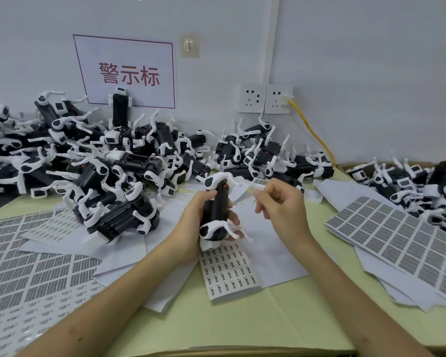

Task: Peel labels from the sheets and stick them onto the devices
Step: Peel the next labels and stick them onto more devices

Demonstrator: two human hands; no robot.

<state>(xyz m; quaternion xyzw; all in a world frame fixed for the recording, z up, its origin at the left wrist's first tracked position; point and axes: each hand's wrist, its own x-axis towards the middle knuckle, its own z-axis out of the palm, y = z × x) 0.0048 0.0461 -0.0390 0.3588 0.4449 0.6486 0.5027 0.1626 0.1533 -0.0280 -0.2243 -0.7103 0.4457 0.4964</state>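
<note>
Black and white device [218, 212], upright, gripped round its middle by the left hand [191, 228], fingers and thumb curled tight round it. White legs sticking out at the top and bottom of the device.

Just right of the device, the right hand [281, 202], up off the table, fingers curled, thumb and first finger pinched on a tiny pale bit [254, 193]; too small to tell if a label or not.

Right under the device, a small label sheet [228, 274] with rows of tiny labels, flat on plain white paper.

Left of the device, a big heap [101, 163] of the same black and white things, some on top of others. Behind the device, a smaller heap [263, 153] close to the wall. Far right of the device, more of them in a brown box [350, 165].

Between the device and that box, big grey sheets [402, 240] with grey squares, spread out flat. Left of the device and nearer, more sheets [23, 253], lapping over each other. Under it all, a pale green table [281, 320].

Up behind the device on the wall, a white sign [129, 73] with red letters, a clear hook [189, 45], two white sockets [265, 99], and a yellow cord [312, 130] plugged into the right one.
</note>
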